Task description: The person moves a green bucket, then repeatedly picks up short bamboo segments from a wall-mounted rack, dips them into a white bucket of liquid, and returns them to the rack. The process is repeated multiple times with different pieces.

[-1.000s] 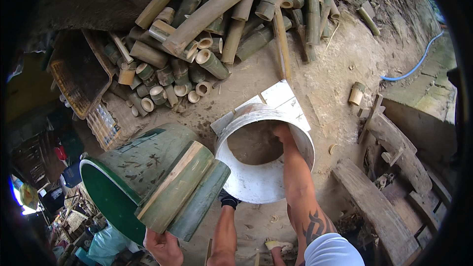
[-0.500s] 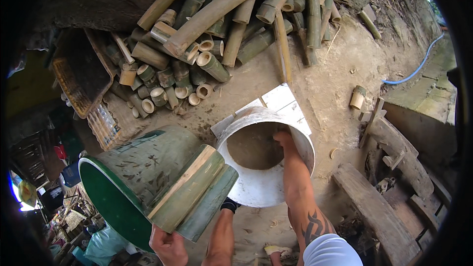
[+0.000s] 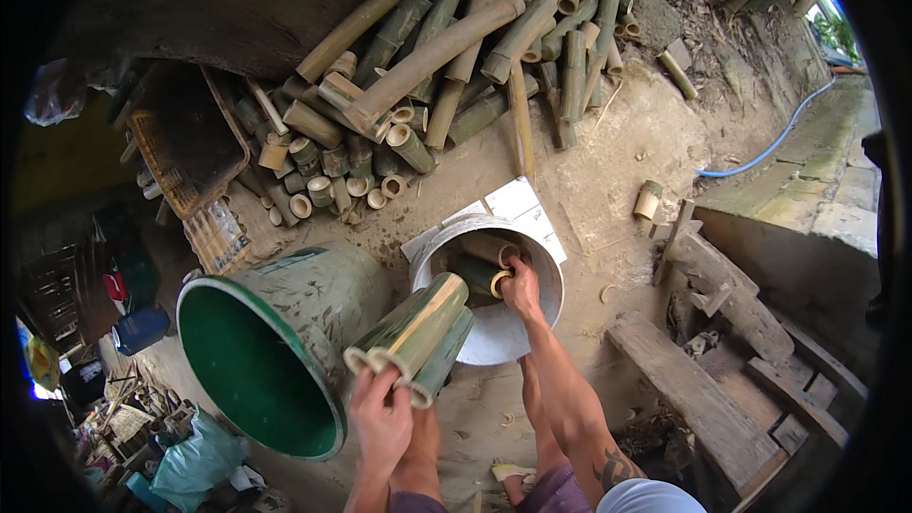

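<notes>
My left hand (image 3: 382, 423) is closed round the near ends of a bundle of cut bamboo tubes (image 3: 416, 331). The bundle slants up from the hand, its far ends at the rim of a white bucket (image 3: 494, 340). Inside that bucket, my right hand (image 3: 520, 290) grips the ends of two bamboo tubes (image 3: 489, 249); their far ends dip low in the bucket, out of clear sight. Left of the bundle, a large drum with a green inside (image 3: 242, 375) lies tipped on its side, its mouth facing me.
Bamboo lengths (image 3: 442, 47) are piled at the back, beside a dirty yellow crate (image 3: 180, 147). White slabs (image 3: 522, 204) lie behind the bucket. Wooden planks (image 3: 698, 399) stand at the right. One short bamboo piece (image 3: 648, 199) and a blue hose (image 3: 769, 152) are farther back.
My right hand, earlier down in the bucket with no tube showing, now has bamboo tubes raised in it. The left-hand bundle has swung right, toward the bucket, with its near ends now visible.
</notes>
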